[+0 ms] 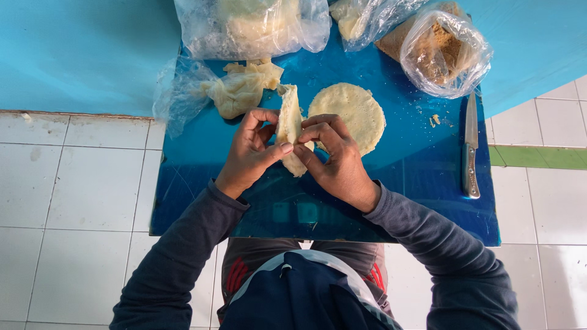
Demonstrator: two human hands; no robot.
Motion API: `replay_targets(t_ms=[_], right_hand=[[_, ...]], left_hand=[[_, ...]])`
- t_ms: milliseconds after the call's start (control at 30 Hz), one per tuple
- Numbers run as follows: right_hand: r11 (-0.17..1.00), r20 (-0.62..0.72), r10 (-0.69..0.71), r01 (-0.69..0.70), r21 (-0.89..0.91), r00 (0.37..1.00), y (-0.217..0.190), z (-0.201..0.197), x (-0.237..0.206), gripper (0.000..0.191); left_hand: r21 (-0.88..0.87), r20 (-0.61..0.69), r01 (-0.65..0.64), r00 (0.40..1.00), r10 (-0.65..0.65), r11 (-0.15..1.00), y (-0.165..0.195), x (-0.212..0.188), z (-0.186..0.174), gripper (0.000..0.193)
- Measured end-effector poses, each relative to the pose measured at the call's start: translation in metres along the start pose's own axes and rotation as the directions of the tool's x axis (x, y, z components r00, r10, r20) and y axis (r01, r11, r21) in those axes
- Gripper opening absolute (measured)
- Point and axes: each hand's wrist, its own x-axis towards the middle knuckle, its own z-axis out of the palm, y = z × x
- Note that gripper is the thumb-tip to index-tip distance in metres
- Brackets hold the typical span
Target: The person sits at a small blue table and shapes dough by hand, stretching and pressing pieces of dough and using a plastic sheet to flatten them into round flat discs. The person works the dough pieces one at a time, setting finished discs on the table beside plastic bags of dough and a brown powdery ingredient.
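Observation:
Both hands pinch a folded piece of pale dough (289, 122) held up over a shiny blue board (403, 183). My left hand (251, 153) grips its left side with thumb and fingers. My right hand (336, 156) pinches the right side. A flat round disc of dough (351, 113) lies on the board just right of the hands. A lump of dough in loose clear plastic (235, 91) sits to the upper left of the hands.
A metal knife (471, 150) lies along the board's right edge. Clear bags hold pale dough (254, 24) and brown crumbly filling (443, 52) at the board's far end. White floor tiles (73, 195) surround the board; a blue wall (79, 55) is behind.

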Motion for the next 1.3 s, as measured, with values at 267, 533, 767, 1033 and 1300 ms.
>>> replay_targets(t_ms=[267, 533, 767, 1033, 1300], right_hand=[[1.000, 0.012, -0.008, 0.008, 0.008, 1.000, 0.001, -0.002, -0.001, 0.014], [0.986, 0.059, 0.077, -0.085, 0.146, 0.995, 0.004, -0.001, -0.002, 0.018], [0.988, 0.072, 0.118, -0.125, 0.096, 0.990, 0.007, -0.006, -0.002, 0.015], [0.996, 0.029, 0.082, -0.082, -0.020, 0.996, 0.004, -0.004, -0.004, 0.011], [0.987, 0.041, 0.150, -0.152, 0.059, 0.988, 0.011, -0.002, -0.005, 0.012]], left_hand=[[0.033, -0.006, -0.014, 1.000, 0.014, 0.999, -0.008, 0.000, -0.003, 0.030], [0.131, 0.046, -0.038, 0.998, 0.032, 0.991, -0.012, -0.004, 0.000, 0.029], [0.271, 0.079, -0.115, 0.992, 0.097, 0.956, -0.011, -0.004, 0.005, 0.031], [0.196, 0.041, -0.040, 0.999, 0.033, 0.980, -0.009, -0.004, 0.008, 0.026], [0.135, 0.002, 0.034, 0.999, -0.035, 0.990, -0.010, -0.002, 0.005, 0.020]])
